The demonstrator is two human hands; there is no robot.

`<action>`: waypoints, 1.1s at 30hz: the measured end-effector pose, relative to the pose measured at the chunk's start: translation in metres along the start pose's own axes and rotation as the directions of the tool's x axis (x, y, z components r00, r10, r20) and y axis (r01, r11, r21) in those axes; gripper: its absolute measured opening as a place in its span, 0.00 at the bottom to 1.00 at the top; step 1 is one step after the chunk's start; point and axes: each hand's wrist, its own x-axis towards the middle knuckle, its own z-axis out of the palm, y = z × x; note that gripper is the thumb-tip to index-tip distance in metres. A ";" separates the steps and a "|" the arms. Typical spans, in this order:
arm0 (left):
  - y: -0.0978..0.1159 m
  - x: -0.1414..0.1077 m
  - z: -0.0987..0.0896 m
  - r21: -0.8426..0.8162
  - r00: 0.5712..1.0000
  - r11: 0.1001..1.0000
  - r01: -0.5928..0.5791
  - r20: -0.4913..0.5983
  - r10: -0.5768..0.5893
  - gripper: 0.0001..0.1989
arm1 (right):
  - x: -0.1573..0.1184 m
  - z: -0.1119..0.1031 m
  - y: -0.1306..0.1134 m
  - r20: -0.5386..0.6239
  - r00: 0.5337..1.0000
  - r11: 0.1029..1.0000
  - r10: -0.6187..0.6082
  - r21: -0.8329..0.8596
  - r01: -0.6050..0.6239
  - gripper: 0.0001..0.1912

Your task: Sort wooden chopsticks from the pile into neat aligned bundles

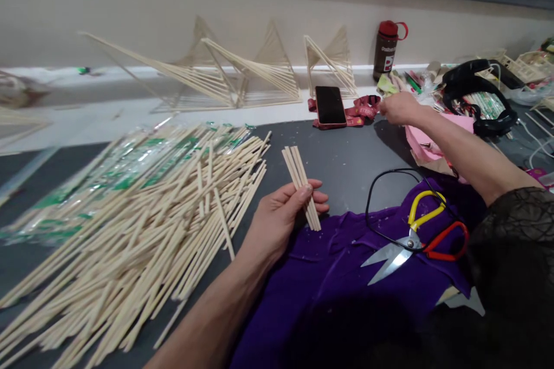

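My left hand (pixel 291 204) is closed around several short wooden sticks (pixel 296 168), held side by side between thumb and fingers just above the purple cloth (pixel 320 282). Farther off to the right, my right hand (pixel 400 108) reaches out with its fingers curled together beside the end of a red lanyard (pixel 361 112). What those fingers hold, if anything, is hidden. Scissors (pixel 410 240) with one yellow and one red handle lie with parted blades on the cloth. A large loose pile of longer wooden sticks (pixel 142 248) spreads to the left of my left forearm.
Clear bags (pixel 108 179) with green print lie behind the pile. Stick frames (pixel 259 72) stand along the wall. A phone (pixel 330 106) rests on the lanyard, near a red-capped bottle (pixel 385 52). Black headphones (pixel 480 92), pink paper (pixel 445 132) and a black cord (pixel 372 190) are at right.
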 end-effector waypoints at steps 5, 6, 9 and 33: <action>-0.001 -0.001 -0.002 -0.035 1.000 0.999 0.007 0.015 -0.006 0.21 | 0.004 0.000 0.002 0.001 0.999 0.997 0.054 -0.056 -0.054 0.15; -0.001 -0.001 -0.003 -0.040 1.000 0.999 0.010 0.019 -0.009 0.21 | 0.003 -0.001 0.005 -0.053 0.996 0.996 0.078 -0.043 -0.081 0.15; -0.002 -0.001 -0.004 -0.034 1.000 0.999 0.012 0.015 -0.011 0.21 | -0.002 -0.008 0.021 -0.182 0.976 0.989 0.121 0.110 -0.102 0.18; 0.042 0.043 0.005 0.353 0.930 0.935 -0.029 0.351 -0.104 0.12 | -0.057 -0.049 -0.104 -0.294 0.940 0.090 -0.173 0.946 0.313 0.12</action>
